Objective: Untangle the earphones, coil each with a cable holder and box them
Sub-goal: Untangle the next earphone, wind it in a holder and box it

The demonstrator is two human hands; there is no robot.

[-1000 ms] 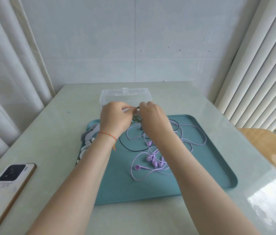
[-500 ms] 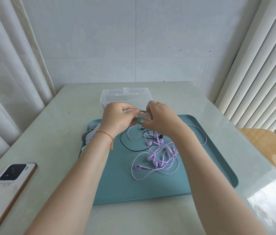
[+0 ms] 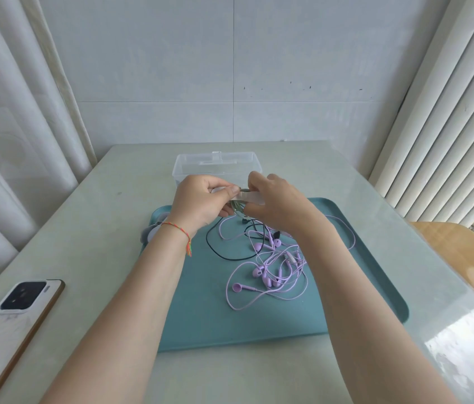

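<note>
Above the far edge of the teal tray point(image 3: 259, 316), my left hand point(image 3: 203, 204) and my right hand point(image 3: 276, 204) meet around a coil of green earphone cable point(image 3: 237, 206). A white cable holder strap point(image 3: 248, 197) stretches between the fingers of both hands over that coil. On the tray lies a tangle of purple earphones point(image 3: 273, 272) with a black earphone cable point(image 3: 224, 246) looped beside it. A clear plastic box point(image 3: 218, 167) stands open just behind my hands.
More pale cable holders point(image 3: 151, 233) lie at the tray's left edge, partly hidden by my left wrist. A phone point(image 3: 14, 322) rests face down at the table's left front. A wooden chair point(image 3: 457, 252) stands to the right, curtains on both sides.
My right hand has shifted right and drawn the white strap out across the green coil. The purple tangle, covered by my right forearm a second ago, now shows.
</note>
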